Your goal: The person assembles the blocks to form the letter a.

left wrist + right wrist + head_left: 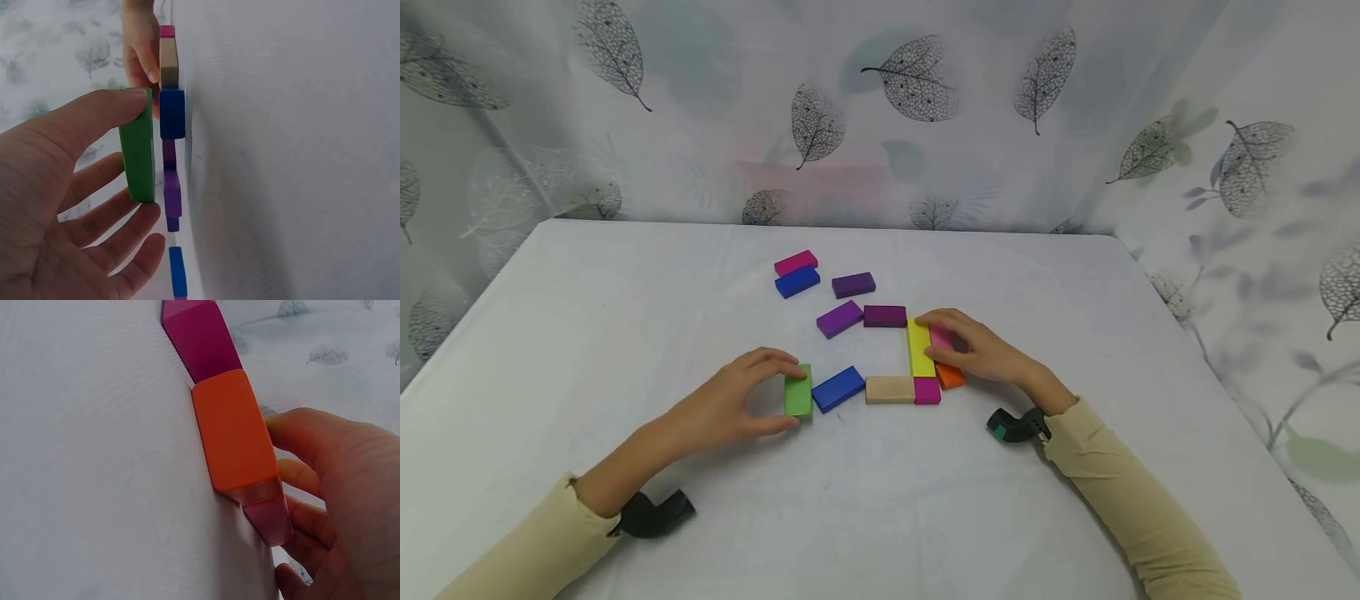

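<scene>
My left hand (pixel 730 404) pinches a green block (pixel 798 392) between thumb and fingertips. In the left wrist view the green block (pixel 137 150) looks raised off the table. Just right of it lies a blue block (pixel 838 389), followed by a tan block (pixel 890 390) and a magenta block (pixel 927 391). My right hand (pixel 981 348) holds a yellow block (pixel 920 350), index finger at its far end and thumb at its right side. Partly under that hand are a pink block (pixel 940 337) and an orange block (pixel 951 377). The right wrist view hides the yellow block.
A dark purple block (pixel 884 316) lies at the yellow block's far end, touching a violet block (pixel 839 319). Farther back are another purple block (pixel 853 285), a blue block (pixel 797 282) and a pink block (pixel 795 262). A white cloth covers the table (pixel 625 317).
</scene>
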Motion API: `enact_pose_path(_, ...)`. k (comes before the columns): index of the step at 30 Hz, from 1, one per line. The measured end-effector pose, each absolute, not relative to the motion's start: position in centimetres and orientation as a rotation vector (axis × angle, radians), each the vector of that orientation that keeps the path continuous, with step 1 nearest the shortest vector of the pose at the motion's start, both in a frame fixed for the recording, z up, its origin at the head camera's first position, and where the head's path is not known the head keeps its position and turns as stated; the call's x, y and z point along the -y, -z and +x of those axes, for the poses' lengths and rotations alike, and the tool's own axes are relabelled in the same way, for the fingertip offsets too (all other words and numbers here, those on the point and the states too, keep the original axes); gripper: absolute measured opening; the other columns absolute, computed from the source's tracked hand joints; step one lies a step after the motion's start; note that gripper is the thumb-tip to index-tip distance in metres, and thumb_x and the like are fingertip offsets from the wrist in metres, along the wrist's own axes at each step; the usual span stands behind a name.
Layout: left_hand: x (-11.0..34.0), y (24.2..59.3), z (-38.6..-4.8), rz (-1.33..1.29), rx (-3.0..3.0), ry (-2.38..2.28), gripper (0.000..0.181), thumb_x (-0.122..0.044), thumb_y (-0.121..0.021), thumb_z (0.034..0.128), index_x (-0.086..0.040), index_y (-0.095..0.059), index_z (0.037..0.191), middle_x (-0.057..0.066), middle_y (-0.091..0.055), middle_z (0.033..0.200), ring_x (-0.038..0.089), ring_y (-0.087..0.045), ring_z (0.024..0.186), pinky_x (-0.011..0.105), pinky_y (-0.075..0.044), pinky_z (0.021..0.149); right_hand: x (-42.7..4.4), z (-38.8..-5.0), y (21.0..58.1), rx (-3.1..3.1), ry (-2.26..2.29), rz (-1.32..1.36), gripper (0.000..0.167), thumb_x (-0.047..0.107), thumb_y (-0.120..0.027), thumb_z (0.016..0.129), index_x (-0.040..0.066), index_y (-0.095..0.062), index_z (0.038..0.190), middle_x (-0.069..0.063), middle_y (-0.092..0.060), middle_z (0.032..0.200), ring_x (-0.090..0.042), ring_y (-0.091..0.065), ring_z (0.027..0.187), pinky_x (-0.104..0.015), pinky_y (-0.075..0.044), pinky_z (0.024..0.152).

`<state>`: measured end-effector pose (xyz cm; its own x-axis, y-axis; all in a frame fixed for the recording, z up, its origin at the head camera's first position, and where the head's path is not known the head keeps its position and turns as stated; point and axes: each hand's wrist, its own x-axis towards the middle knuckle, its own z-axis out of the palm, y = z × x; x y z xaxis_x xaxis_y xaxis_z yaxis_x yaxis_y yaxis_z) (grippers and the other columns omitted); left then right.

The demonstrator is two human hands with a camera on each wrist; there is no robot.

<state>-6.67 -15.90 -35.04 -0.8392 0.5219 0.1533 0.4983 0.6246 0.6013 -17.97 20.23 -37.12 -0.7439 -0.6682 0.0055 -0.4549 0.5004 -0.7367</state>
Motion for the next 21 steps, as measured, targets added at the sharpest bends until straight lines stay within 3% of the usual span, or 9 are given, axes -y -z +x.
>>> enact_pose_path(6,16.5,35.4,-6.3,0.913,-2.801,-1.003,0.047,-0.02,-0.084,0.0766,-0.012,-0.065,0.118,0.007,-0.058,0.127,0.029,-0.053,0.121,0.051,-0.045,0.099,-20.2,-18.0,37.1,-2.466,1.088,-0.952,0.05,0.016,-0.064,0.094,0.006,-0.049,0.141,-0.016,-0.041,0.147,-0.034,-0.034,0.138,-0.056,-0.025,0.113)
enact_pose_path(21,17.1,35.8,-6.3,1.02,-2.619,-0.978,0.043,-0.039,-0.082,0.0783,-0.02,-0.065,0.114,-0.004,-0.056,0.121,0.017,-0.053,0.115,0.041,-0.047,0.099,-20.2,-18.0,37.3,-2.468,1.09,-0.955,0.05,0.016,-0.064,0.095,0.008,-0.048,0.141,-0.016,-0.041,0.147,-0.033,-0.035,0.137,-0.055,-0.025,0.113)
